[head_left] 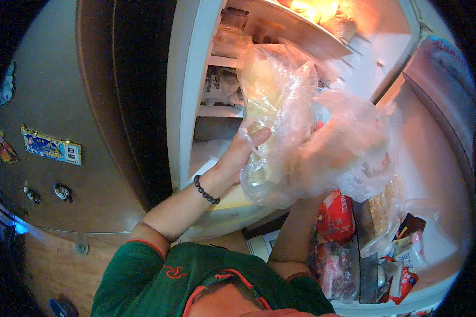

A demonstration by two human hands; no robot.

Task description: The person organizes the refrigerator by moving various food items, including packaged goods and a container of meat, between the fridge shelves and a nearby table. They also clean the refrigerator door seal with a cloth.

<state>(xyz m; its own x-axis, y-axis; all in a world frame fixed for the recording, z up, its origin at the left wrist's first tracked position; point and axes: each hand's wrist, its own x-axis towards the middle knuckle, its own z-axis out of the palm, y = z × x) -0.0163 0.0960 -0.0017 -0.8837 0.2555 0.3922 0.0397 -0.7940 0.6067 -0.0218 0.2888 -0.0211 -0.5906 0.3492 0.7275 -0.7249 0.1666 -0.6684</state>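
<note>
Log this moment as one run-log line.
left hand: holds clear plastic bag | right hand: hidden inside bag | bag: raised before open fridge | door shelf: packets | bracelet: left wrist

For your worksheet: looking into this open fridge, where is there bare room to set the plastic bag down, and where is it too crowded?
Bare room: the white ledge just left of the left hand, below the stocked shelves. Crowded: the door rack at lower right, packed with red packets, and the lit top shelf. The right hand is hidden behind the clear plastic bag.
</note>
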